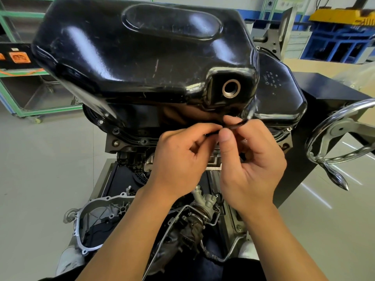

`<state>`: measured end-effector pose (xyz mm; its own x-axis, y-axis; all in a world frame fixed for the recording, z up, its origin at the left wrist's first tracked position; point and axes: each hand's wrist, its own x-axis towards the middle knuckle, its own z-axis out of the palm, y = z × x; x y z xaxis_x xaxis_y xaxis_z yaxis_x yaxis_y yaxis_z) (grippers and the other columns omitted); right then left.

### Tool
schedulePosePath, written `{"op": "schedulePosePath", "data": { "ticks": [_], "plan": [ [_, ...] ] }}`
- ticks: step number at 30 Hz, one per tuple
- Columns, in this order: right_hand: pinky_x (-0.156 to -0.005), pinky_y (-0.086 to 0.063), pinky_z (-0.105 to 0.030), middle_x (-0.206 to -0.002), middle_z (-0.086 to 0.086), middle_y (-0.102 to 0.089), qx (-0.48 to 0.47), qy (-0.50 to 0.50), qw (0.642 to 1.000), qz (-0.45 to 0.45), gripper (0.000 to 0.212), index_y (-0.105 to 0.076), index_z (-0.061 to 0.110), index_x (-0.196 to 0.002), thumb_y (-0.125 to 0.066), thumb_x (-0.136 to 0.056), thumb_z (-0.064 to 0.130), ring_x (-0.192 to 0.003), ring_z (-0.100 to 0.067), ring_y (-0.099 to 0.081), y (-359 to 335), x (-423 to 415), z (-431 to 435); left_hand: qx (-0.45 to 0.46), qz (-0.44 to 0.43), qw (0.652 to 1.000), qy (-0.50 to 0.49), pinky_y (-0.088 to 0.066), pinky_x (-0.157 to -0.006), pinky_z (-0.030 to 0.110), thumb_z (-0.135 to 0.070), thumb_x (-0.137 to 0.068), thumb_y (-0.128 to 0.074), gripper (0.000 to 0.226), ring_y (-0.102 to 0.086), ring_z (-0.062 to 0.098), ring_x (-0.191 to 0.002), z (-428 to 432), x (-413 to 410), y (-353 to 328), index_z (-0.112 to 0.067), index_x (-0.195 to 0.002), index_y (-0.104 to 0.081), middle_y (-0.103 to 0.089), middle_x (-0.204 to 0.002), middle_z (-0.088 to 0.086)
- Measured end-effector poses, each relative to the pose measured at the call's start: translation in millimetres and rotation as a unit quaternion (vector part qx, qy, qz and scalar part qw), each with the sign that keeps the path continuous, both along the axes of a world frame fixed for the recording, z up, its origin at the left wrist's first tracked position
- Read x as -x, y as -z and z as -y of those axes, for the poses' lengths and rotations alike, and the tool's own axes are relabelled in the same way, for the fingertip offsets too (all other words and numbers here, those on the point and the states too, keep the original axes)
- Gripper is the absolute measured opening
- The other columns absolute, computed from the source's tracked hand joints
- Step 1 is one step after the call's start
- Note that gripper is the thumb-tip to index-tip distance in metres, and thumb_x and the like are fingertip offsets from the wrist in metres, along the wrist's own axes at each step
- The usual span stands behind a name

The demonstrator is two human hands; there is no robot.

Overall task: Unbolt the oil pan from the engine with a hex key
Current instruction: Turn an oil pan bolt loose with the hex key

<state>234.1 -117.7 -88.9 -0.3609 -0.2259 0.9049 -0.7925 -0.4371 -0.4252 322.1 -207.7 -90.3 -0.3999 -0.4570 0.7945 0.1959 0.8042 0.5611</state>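
Observation:
A glossy black oil pan [142, 57] sits on top of the upturned engine [182, 220], with an open drain hole [231, 88] on its near face. Small bolts [144, 141] dot the pan's flange [121, 132] along the near edge. A thin black hex key [236, 125] lies at the flange in front of the drain hole. My left hand [178, 159] pinches its near end, and my right hand [251, 165] pinches it with thumb and fingertips. The key's tip is hidden behind my fingers.
A chrome hand wheel [341, 138] of the engine stand sticks out at the right. A green metal rack [24, 88] stands at the left, blue frames [341, 43] at the back right. An aluminium cover [97, 216] hangs low on the engine's left.

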Motion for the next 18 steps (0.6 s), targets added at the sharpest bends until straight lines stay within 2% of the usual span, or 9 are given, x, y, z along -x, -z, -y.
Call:
{"op": "schedulePosePath", "data": {
  "ticks": [3, 6, 8, 10, 13, 16, 18],
  "plan": [
    [-0.062, -0.045, -0.021, -0.086, 0.009, -0.063, 0.009, -0.005, 1.0, 0.027, 0.02, -0.065, 0.011, -0.11, -0.073, -0.091, 0.015, -0.067, -0.012, -0.056, -0.9, -0.3, -0.7, -0.028, -0.011, 1.0, 0.005, -0.055, -0.052, 0.029, -0.024, -0.092, -0.065, 0.011, -0.066, 0.005, -0.058, -0.9, -1.2, 0.9, -0.022, -0.1, -0.072, -0.072, -0.071, -0.008],
    [-0.061, -0.046, -0.021, -0.077, 0.002, -0.065, 0.02, 0.014, 0.999, 0.031, 0.018, -0.067, 0.013, -0.097, -0.079, -0.085, 0.007, -0.065, -0.011, -0.058, -1.6, 0.0, -1.4, -0.028, -0.013, 0.999, -0.016, -0.051, -0.046, 0.031, -0.02, -0.091, -0.07, 0.009, -0.062, 0.011, -0.051, -3.1, 0.8, 2.9, -0.011, -0.089, -0.073, -0.068, -0.062, -0.005],
    [-0.062, -0.047, -0.022, -0.075, -0.002, -0.066, 0.023, 0.014, 0.999, 0.021, 0.015, -0.069, 0.012, -0.092, -0.078, -0.085, 0.003, -0.067, -0.013, -0.06, -2.0, -0.7, -1.8, -0.018, -0.016, 0.999, -0.032, -0.049, -0.046, 0.029, -0.016, -0.09, -0.073, 0.008, -0.06, 0.011, -0.049, -4.2, 1.8, 3.7, -0.009, -0.087, -0.073, -0.065, -0.059, -0.005],
    [-0.067, -0.046, -0.018, -0.078, 0.002, -0.067, 0.014, 0.007, 1.0, 0.007, 0.008, -0.071, 0.01, -0.092, -0.075, -0.089, 0.005, -0.072, -0.009, -0.063, -2.9, -1.7, -2.6, -0.001, -0.026, 0.999, -0.036, -0.048, -0.046, 0.029, -0.019, -0.092, -0.07, 0.011, -0.058, 0.01, -0.047, -4.6, 1.4, 2.5, -0.008, -0.092, -0.074, -0.064, -0.058, -0.004],
    [-0.077, -0.046, -0.016, -0.088, 0.005, -0.067, 0.009, -0.002, 1.0, -0.002, 0.009, -0.07, 0.009, -0.101, -0.068, -0.093, 0.005, -0.082, -0.004, -0.064, -3.9, -1.8, -2.5, 0.046, -0.024, 0.998, -0.028, -0.043, -0.05, 0.016, -0.019, -0.095, -0.063, 0.02, -0.05, 0.002, -0.046, -5.9, -0.5, -3.3, -0.008, -0.107, -0.075, -0.056, -0.056, -0.015],
    [-0.079, -0.048, -0.021, -0.087, -0.008, -0.066, 0.002, 0.002, 1.0, 0.001, 0.013, -0.067, 0.007, -0.108, -0.062, -0.096, 0.005, -0.086, -0.011, -0.062, -3.0, -0.7, -1.8, 0.05, -0.016, 0.998, -0.015, -0.038, -0.054, 0.009, -0.014, -0.097, -0.062, 0.018, -0.047, -0.005, -0.048, -6.1, 0.5, -4.1, -0.008, -0.106, -0.076, -0.046, -0.061, -0.029],
    [-0.077, -0.047, -0.022, -0.086, -0.007, -0.062, -0.003, 0.004, 1.0, -0.001, 0.016, -0.065, 0.007, -0.111, -0.06, -0.096, 0.006, -0.083, -0.015, -0.059, -2.6, -1.1, -1.3, 0.033, -0.025, 0.999, -0.017, -0.041, -0.055, 0.009, -0.012, -0.095, -0.064, 0.015, -0.051, -0.007, -0.05, -6.2, 1.8, -3.1, -0.007, -0.103, -0.077, -0.052, -0.063, -0.027]
  ]
}}
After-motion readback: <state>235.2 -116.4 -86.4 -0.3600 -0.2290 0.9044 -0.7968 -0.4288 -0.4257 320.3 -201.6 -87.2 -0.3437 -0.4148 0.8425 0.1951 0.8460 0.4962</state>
